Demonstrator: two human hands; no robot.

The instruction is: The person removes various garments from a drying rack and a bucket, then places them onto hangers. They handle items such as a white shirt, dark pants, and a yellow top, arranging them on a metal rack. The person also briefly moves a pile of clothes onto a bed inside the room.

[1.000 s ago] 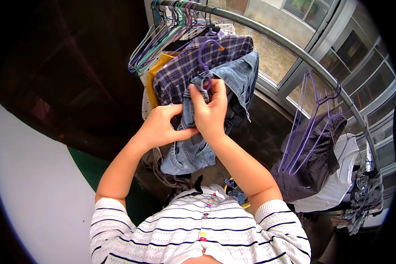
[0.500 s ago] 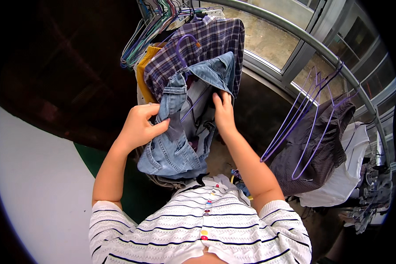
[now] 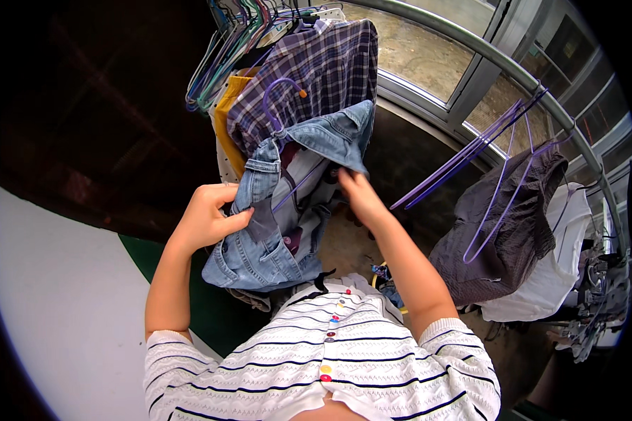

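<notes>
A light blue denim jacket (image 3: 260, 254) hangs in front of me on a purple hanger (image 3: 282, 83), whose hook sticks up from the collar. Its front is spread, showing the grey inside, a slanting purple hanger bar and some maroon cloth. My left hand (image 3: 214, 216) pinches the jacket's left front edge between thumb and fingers. On the other side, my right hand (image 3: 358, 191) grips the right edge below the shoulder, its fingertips partly hidden under the denim.
Behind the jacket hang a purple plaid shirt (image 3: 323, 59), a yellow garment (image 3: 230, 105) and many bare hangers (image 3: 225, 52). A curved metal rail (image 3: 470, 38) holds purple hangers (image 3: 463, 158), a dark grey garment (image 3: 498, 224) and a white top (image 3: 541, 284). A white surface (image 3: 56, 302) lies left.
The jacket and its hanger have shifted slightly left and closer to me. My right hand has moved down with its edge. On the rail, the bare purple hangers have swung closer together.
</notes>
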